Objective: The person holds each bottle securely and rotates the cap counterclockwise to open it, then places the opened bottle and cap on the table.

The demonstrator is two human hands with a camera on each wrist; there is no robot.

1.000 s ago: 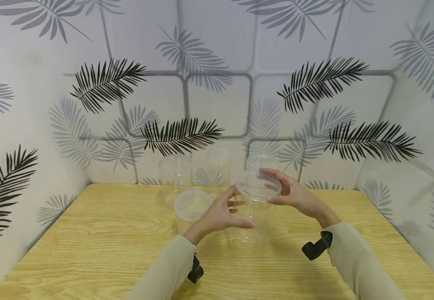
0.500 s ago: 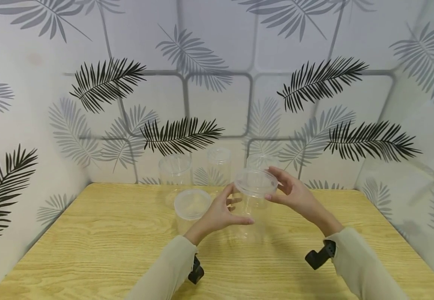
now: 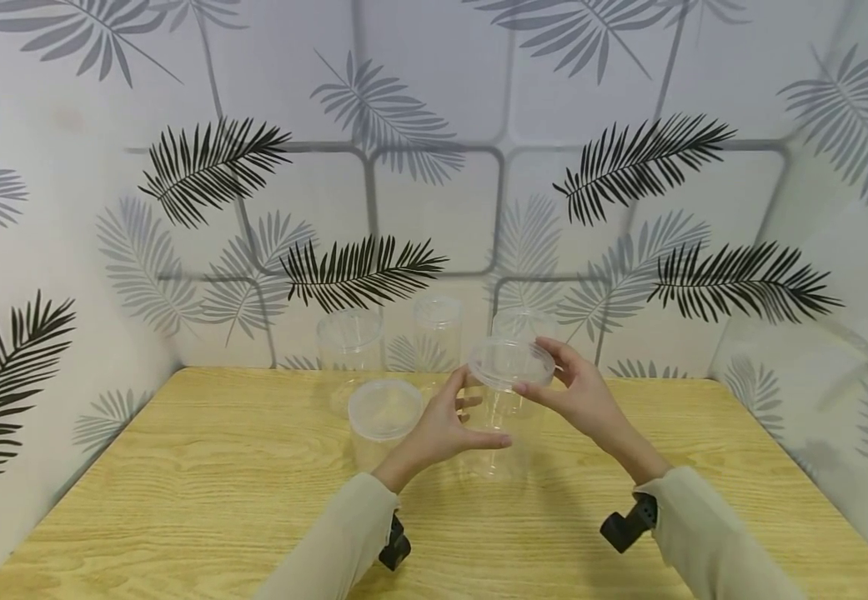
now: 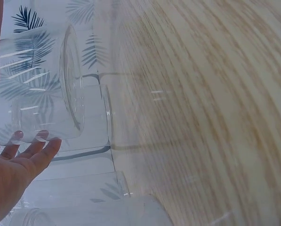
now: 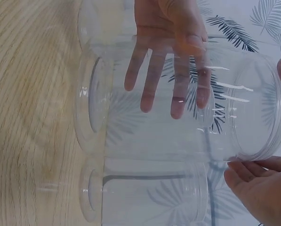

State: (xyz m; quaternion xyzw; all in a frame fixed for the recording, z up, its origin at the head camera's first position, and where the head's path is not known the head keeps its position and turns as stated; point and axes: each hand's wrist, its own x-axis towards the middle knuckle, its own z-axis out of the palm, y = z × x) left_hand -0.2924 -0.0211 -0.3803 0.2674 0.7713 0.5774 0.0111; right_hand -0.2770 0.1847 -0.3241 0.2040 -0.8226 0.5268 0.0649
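A tall clear plastic jar (image 3: 504, 412) stands upright between my two hands. My left hand (image 3: 437, 429) holds its body from the left, thumb in front and the other fingers behind the wall. In the right wrist view the left hand's long fingers (image 5: 154, 84) show through the clear plastic. A round clear lid (image 3: 512, 362) covers the jar's mouth. With thumb and fingers on opposite sides of its rim, my right hand (image 3: 584, 396) grips the lid from the right.
A shorter lidded clear jar (image 3: 384, 408) stands just left of my left hand. Behind are more clear jars: a wide one (image 3: 351, 329), a narrow one (image 3: 437, 312) and another (image 3: 524, 318) partly hidden. The wooden table (image 3: 201, 492) ends at a leaf-patterned backdrop (image 3: 434, 100).
The lid and jar top have shifted slightly left. My right hand first eased back, then turned so its thumb lies further left along the lid's rim. My left hand keeps its hold.
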